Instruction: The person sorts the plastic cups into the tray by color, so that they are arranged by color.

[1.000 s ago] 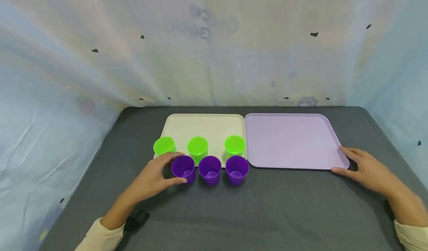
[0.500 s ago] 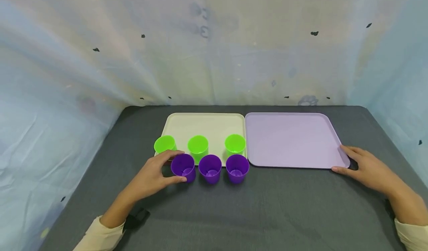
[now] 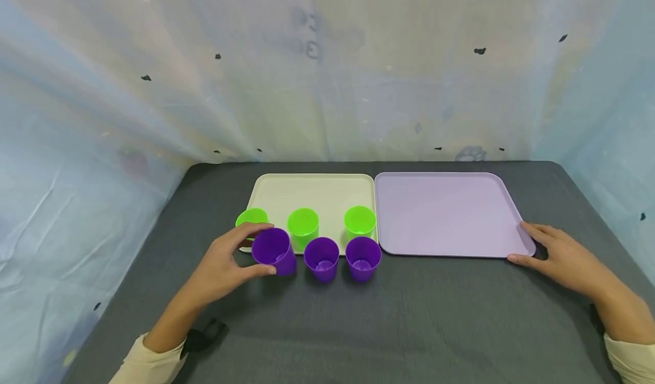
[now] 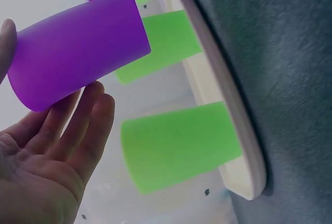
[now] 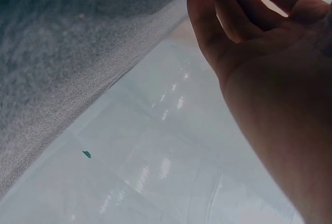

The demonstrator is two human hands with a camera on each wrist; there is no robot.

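In the head view my left hand (image 3: 221,263) grips a purple cup (image 3: 274,251) between thumb and fingers. The cup is tilted, and in the left wrist view this purple cup (image 4: 78,53) hangs above the cloth. Two more purple cups, the middle one (image 3: 321,260) and the right one (image 3: 363,259), stand before the cream tray (image 3: 312,189). On that tray stand a left green cup (image 3: 252,217), a middle green cup (image 3: 303,227) and a right green cup (image 3: 360,222). My right hand (image 3: 565,261) holds the lilac tray (image 3: 440,213) at its near right corner.
Both trays lie side by side on a dark grey cloth-covered table (image 3: 409,316). A pale patterned sheet (image 3: 332,99) hangs behind the table and along both sides. The left green cup is partly hidden behind my left fingers.
My left hand has lifted the leftmost purple cup and moved it a little left and up, tilting it. My right hand, the trays and the other cups have stayed in place.
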